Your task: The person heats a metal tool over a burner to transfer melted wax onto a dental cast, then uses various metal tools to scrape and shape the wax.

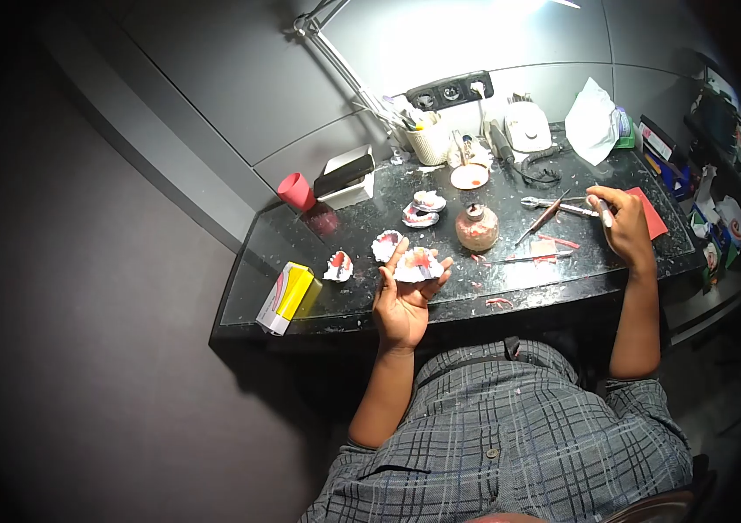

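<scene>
At the left front corner of the desk stands a yellow box; a small cast lies farther right. The left hand cradles a dental cast in its fingers, above the front edge, left of centre. A round jar stands mid-desk. Toward the right edge, the right hand grips a slim tool pen-fashion, beside a red sheet. The step looks like handwork on the cast, tool well apart from it; the next move probably calls for a steady left hold and light tool control.
</scene>
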The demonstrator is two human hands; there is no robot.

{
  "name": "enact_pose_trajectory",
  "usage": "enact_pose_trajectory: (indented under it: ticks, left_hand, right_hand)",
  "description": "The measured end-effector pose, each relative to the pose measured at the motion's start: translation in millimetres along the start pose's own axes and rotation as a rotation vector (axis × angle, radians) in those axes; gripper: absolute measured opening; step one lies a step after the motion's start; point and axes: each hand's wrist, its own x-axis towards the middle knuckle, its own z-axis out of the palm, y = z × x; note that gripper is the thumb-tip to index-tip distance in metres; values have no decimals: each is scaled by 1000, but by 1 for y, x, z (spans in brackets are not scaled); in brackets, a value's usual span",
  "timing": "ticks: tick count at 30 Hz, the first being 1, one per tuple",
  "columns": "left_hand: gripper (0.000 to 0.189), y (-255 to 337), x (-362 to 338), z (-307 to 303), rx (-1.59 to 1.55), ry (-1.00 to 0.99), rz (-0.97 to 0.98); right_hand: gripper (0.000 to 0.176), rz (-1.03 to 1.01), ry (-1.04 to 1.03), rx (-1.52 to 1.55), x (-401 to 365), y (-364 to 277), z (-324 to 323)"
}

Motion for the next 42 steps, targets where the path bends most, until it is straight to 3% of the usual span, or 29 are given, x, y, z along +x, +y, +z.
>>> enact_pose_trajectory:
  ticks: [6,13,17,23,42]
  left_hand:
    - [69,1,-1,-3,-4,-6,-63]
    - [69,0,1,-3,71,16,-49]
    - [70,0,1,-3,85,11,-53]
    - [72,0,2,2,144,39,-65]
    - [76,1,-2,8,169,26,-60]
  right_hand:
    - [24,-10,112,53,0,34,-9]
    - [26,87,168,95,-3,36,-30]
    - [27,3,177,24,-4,33,-40]
    - [29,53,208,109,1,37,-30]
    - [31,115,138,34,4,50,-14]
